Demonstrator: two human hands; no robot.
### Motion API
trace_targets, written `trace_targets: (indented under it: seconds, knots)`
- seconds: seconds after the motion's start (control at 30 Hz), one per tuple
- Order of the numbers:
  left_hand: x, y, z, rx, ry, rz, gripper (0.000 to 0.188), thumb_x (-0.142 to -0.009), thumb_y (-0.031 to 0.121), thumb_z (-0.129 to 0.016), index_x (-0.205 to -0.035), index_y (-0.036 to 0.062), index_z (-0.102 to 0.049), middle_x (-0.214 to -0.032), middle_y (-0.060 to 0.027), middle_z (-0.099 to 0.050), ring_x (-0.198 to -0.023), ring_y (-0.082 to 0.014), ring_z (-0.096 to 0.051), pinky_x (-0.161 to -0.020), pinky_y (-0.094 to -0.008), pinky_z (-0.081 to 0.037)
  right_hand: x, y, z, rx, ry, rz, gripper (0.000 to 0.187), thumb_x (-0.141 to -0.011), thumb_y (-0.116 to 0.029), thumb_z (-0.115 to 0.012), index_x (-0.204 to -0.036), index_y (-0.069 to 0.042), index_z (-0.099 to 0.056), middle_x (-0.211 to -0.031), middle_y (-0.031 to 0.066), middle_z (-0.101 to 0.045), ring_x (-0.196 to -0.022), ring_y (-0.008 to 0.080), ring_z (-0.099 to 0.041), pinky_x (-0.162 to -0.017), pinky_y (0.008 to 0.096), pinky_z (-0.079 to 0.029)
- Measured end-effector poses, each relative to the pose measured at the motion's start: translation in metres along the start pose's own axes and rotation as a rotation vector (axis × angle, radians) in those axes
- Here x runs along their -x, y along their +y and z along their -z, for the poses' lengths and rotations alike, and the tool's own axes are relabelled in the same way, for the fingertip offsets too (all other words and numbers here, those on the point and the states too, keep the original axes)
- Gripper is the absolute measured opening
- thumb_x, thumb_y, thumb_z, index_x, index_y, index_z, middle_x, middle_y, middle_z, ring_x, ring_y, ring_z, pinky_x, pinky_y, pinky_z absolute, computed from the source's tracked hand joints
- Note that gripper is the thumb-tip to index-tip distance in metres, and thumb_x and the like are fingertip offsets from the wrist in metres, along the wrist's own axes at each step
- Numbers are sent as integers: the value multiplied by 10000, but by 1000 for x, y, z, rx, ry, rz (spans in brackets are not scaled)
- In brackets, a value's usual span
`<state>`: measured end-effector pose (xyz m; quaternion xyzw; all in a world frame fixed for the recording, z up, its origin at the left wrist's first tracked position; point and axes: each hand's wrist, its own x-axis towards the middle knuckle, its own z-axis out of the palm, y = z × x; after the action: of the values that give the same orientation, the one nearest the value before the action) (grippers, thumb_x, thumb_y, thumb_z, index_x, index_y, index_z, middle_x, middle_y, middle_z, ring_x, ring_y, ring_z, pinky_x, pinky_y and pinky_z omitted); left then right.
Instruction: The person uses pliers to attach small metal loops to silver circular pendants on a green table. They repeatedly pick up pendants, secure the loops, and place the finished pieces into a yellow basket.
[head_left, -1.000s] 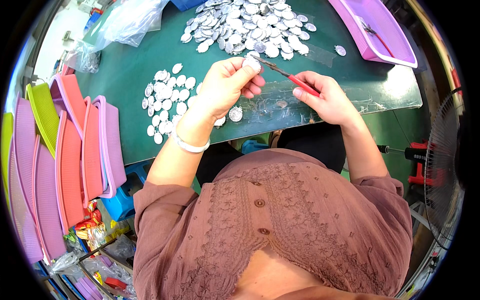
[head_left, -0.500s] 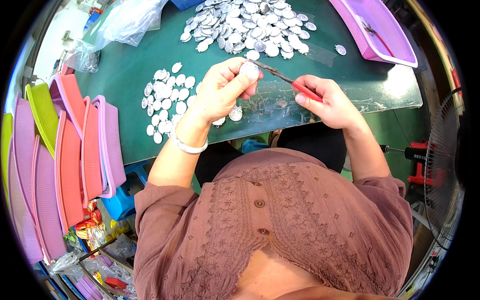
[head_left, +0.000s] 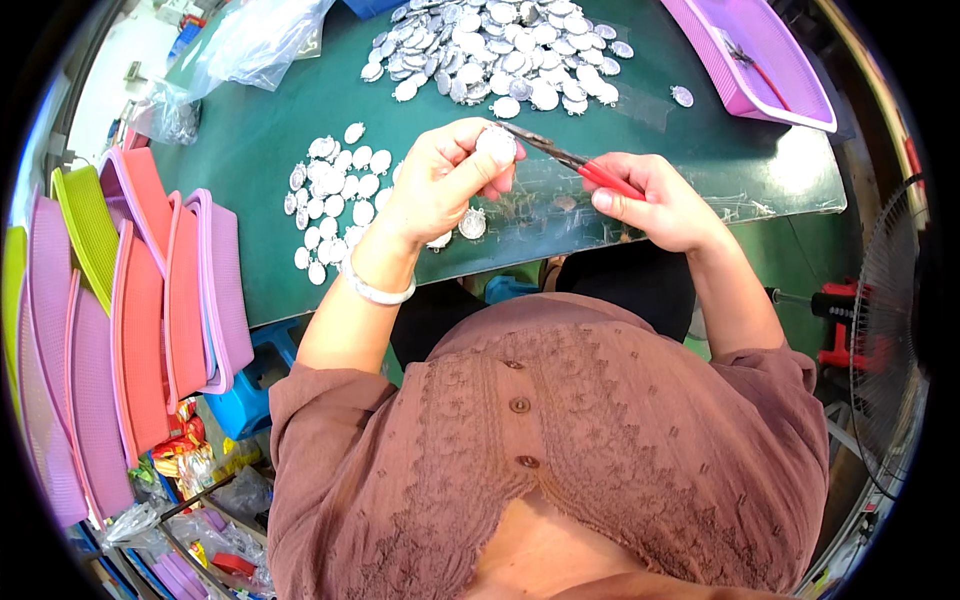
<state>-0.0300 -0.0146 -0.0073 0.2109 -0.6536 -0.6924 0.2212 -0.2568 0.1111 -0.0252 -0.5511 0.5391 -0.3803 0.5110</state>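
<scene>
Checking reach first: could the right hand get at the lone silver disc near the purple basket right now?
Likely yes: nothing visible stands between the right hand and that lone silver disc. The hand is occupied, though, gripping red-handled pliers.

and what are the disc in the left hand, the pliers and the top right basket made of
Disc in the left hand: probably metal, silvery and bright, though glare hides detail.
Pliers: dull dark metal, likely steel, at the head; smooth, even red grips suggest plastic or rubber.
Top right basket: likely moulded plastic, given its uniform light purple and smooth rim.
</scene>
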Motion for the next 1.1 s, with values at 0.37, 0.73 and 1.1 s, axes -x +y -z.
trace_targets:
  seconds: [0.37,0.73,1.1]
  knots:
    - [4,-15,14,162,124,124,206,-941,203,-569,-1020,18,-611,-720,-9,-574,-649,-81,-510,-592,-205,-422,-4,-1,9,118,317,-28,324,-854,-264,-658,-1007,14,-598,-790,1,-559,-719,84,-472,-656,247,-406]
    - [1,-16,68,-349,414,280,313,-910,217,-589,-1129,5,-516,-716,-33,-609,-577,-54,-519,-505,-188,-384,-10,13,11,48,343,-15,332,-843,-240,-679,-1032,21,-600,-804,-11,-563,-728,69,-468,-660,237,-397]
    - [-9,-23,73,-1278,310,-88,353,-803,191,-668,-1123,57,-601,-978,-143,-590,-982,-337,-551,-855,-401,-453,-7,24,9,-47,404,69,320,-849,-192,-678,-1063,28,-588,-829,-16,-571,-741,52,-470,-666,215,-391]
